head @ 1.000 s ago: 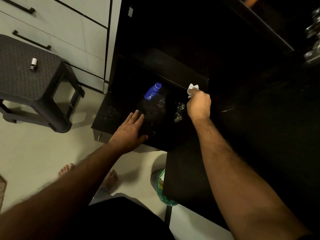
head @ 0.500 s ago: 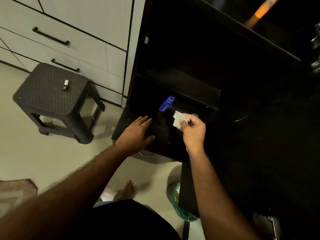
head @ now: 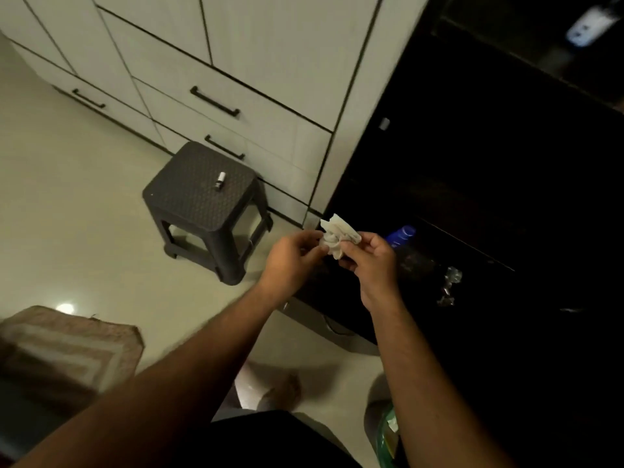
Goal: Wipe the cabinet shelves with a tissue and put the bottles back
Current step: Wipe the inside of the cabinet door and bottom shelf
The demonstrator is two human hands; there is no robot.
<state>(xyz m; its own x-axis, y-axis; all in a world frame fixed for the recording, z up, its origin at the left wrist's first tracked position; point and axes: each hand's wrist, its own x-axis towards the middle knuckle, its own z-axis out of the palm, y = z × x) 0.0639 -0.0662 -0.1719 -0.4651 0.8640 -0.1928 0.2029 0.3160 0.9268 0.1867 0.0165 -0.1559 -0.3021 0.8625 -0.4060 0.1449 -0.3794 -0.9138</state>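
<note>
Cabinet [head: 472,163]: dark unit, open at the front; the interior is too dark to make out in full.
Cabinet contents: one blue bottle [head: 400,235] lying on its side on the lower shelf [head: 422,265]; one cluster of small clear glass items [head: 449,285] further right on the same shelf, number cannot be told.
Tissue [head: 337,238]: one, white, crumpled, held in the air in front of the shelf edge, between both hands.
Left hand [head: 290,261]: fingers curled together, fingertips pinching the left side of the tissue.
Right hand [head: 371,261]: fingers curled together, thumb and fingertips clamped on the right side of the tissue.
Stool [head: 206,211]: one, dark, textured top, standing on the floor beside the white drawers [head: 236,106].
Stool load: one small vial [head: 220,180] with a white cap, lying near the centre of the top.
Drawer handles: three visible, dark, bar type.
Floor mat [head: 67,346]: one, lower left.
Green container [head: 386,437]: one, on the floor near the right forearm, contents unclear.
</note>
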